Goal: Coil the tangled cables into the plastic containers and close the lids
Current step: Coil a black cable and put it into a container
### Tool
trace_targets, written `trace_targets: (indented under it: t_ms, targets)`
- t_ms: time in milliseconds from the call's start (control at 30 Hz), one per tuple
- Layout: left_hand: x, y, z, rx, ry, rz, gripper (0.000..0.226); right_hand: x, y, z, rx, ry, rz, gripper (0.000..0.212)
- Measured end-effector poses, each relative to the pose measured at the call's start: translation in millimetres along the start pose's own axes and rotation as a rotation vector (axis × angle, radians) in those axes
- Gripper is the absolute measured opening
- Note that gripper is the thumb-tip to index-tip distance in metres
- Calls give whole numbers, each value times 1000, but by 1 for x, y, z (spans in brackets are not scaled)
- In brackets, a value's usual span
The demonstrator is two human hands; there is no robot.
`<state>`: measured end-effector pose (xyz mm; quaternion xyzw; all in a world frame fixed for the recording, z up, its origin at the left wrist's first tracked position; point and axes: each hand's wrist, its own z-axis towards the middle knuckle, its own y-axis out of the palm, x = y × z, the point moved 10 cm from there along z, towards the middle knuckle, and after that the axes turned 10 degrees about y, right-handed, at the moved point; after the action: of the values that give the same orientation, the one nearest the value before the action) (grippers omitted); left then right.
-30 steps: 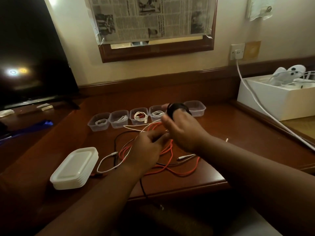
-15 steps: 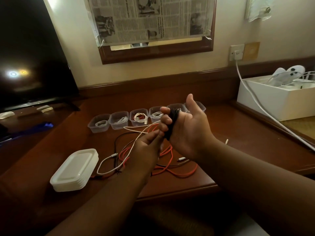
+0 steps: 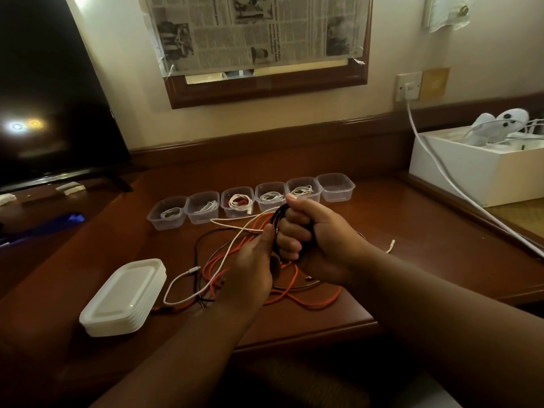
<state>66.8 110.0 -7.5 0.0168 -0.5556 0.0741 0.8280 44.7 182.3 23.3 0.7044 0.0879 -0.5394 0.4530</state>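
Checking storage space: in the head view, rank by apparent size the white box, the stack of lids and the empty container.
1. white box, though cut off by the frame edge
2. stack of lids, which lies nearer the camera
3. empty container, farthest back

- We see a black cable (image 3: 276, 219) coiled in the right hand (image 3: 312, 242).
- Red (image 3: 297, 298) and white (image 3: 188, 285) cables lie tangled.
- Six clear containers (image 3: 335, 187) stand open; lids (image 3: 123, 298) stacked.
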Motion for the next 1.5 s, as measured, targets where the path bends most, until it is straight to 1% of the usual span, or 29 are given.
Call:
trace_targets:
  t_ms: [67, 133, 200, 300, 400, 433, 500, 533, 567, 633, 700, 733, 800, 867, 933, 1000, 1100, 1200, 1267, 1333, 1433, 1500]
  targets:
    - [-7, 0, 7, 8, 22, 18, 42, 1, -11, 5, 49, 16, -74, 48]
    - [-16, -1, 14, 11, 15, 80, 41, 0, -23, 9, 143, 10, -231, 47]
    - [-26, 1, 21, 7, -30, 33, 38, -3, -33, 15, 217, 11, -336, 45]
    - [-34, 10, 30, -35, -72, -62, 33, -4, -43, 27, 216, 67, -344, 46]
    - [-34, 17, 44, -113, -25, -71, 33, -14, -49, 35, 210, 45, -385, 50]
    - [-31, 18, 51, -146, 28, -17, 34, -18, -50, 36, 227, 21, -440, 49]
    - [-20, 16, 62, -197, 245, 239, 28, -29, -55, 36, 314, -66, -595, 36]
    - [-14, 13, 68, -195, 361, 359, 25, -36, -60, 37, 372, -129, -657, 29]
    - [-11, 9, 73, -174, 441, 442, 24, -43, -64, 36, 434, -201, -717, 26]
    - [-10, 4, 86, -139, 503, 528, 30, -56, -70, 39, 529, -335, -849, 25]
    - [-15, 3, 102, -128, 478, 529, 33, -62, -77, 50, 591, -390, -925, 21]
    - [-17, 2, 108, -118, 450, 482, 29, -63, -82, 56, 617, -406, -947, 20]
    - [-25, 0, 121, -71, 351, 356, 21, -66, -91, 70, 648, -464, -963, 19]
    - [-40, -6, 131, 15, 221, 228, 23, -64, -95, 82, 646, -504, -996, 17]
    - [-60, -12, 139, 97, 94, 108, 26, -58, -101, 98, 620, -463, -1040, 15]
    - [-81, -19, 144, 156, 9, 32, 26, -50, -110, 113, 579, -380, -1082, 23]
    - [-105, -28, 151, 187, -12, 17, 27, -32, -130, 132, 488, -247, -1081, 31]
    - [-121, -30, 152, 179, -32, 51, 31, -19, -145, 140, 464, -181, -1093, 31]
    - [-125, -30, 153, 183, -20, 65, 33, -14, -150, 144, 428, -147, -1043, 30]
    - [-124, -28, 153, 152, 3, 93, 33, -13, -154, 142, 416, -143, -979, 31]
    - [-125, -21, 153, 87, 20, 105, 34, -22, -161, 132, 485, -225, -997, 35]
    - [-122, -20, 155, 96, 53, 69, 29, -28, -164, 128, 509, -265, -947, 37]
